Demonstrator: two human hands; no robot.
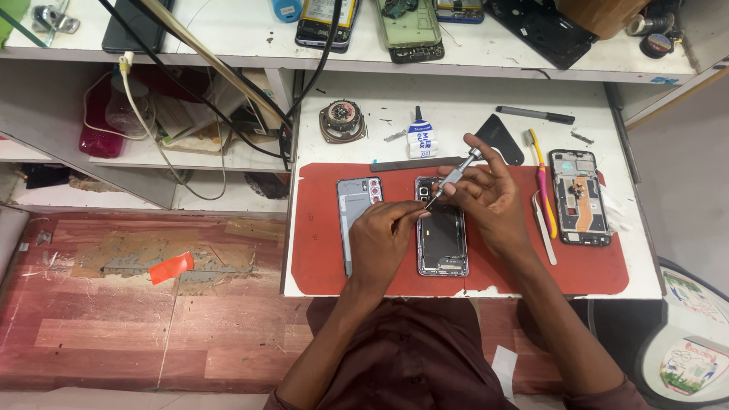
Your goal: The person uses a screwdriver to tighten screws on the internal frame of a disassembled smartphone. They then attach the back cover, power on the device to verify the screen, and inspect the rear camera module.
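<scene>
Count, all relative to the red mat [319,258]:
- On mat: 2 opened phones – one at centre [442,241], one at right end [581,199]
- 1 grey back cover [355,206], left of centre phone
- 1 screwdriver [454,176], above centre phone
- 2 hands – left hand [382,239], right hand [486,199]
- 1 toothbrush [542,178], 1 pair of tweezers [544,228], between the phones
- Behind mat: 1 glue tube [419,137], 1 small speaker [342,120], 1 pen [535,115]
</scene>
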